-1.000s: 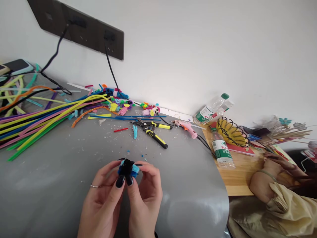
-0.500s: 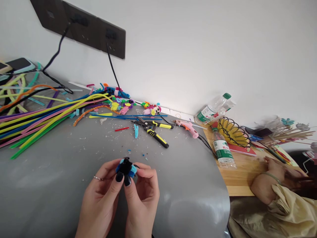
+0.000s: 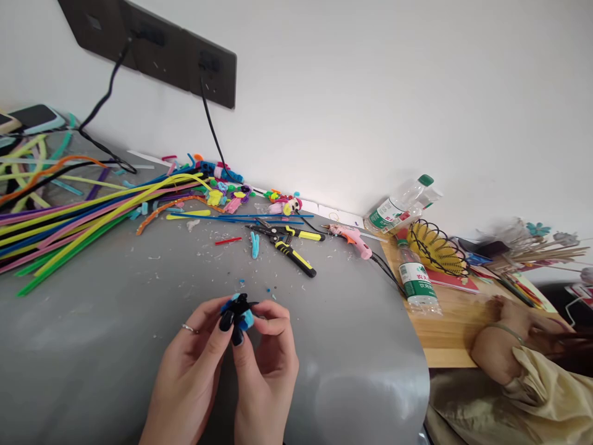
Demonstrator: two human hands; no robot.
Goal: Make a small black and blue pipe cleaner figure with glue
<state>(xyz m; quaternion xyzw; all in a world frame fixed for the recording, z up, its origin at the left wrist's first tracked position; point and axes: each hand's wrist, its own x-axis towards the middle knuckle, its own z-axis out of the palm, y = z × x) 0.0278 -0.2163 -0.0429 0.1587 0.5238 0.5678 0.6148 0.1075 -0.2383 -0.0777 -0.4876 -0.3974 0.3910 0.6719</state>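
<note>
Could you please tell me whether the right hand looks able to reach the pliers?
Probably yes: only scraps lie between the right hand and the pliers, though it would first need to let go of the small black-and-blue piece.

Bright diffuse light, glare on grey mat [image 3: 356, 386], white wall [image 3: 324, 111] softly shaded, stretched right edge

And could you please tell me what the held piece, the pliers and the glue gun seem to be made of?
Black-and-blue piece: probably chenille, being matte and fuzzy. Pliers: likely metal, dark and slim up front, with yellow-and-black grips, perhaps plastic or rubber. Glue gun: apparently plastic, its pink body smooth.
</note>
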